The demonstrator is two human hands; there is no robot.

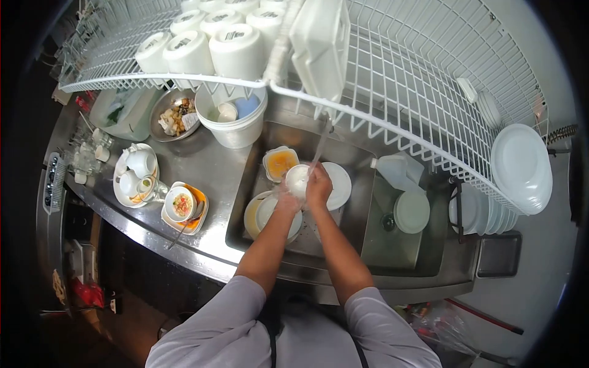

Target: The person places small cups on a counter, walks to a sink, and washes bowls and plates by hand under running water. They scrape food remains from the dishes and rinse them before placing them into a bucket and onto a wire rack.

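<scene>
A small white bowl [298, 179] is held between my two hands under the running water [321, 144] over the left sink basin. My left hand [287, 200] supports it from the lower left, blurred by water. On its right side my right hand [319, 185] has its fingers wrapped round the rim. Beneath them in the basin lie a white plate [339, 186] at the right, a square dish with orange residue [281, 164] at the upper left, and stacked round dishes [259, 211] at the lower left.
Overhead hangs a white wire rack [392, 127] with cups [235, 52]. Left on the counter are a white bucket [236, 134], a metal bowl [161, 132] of scraps and dirty dishes [186, 228]. The right basin [383, 248] holds a plastic jug [393, 172] and a plate [411, 213].
</scene>
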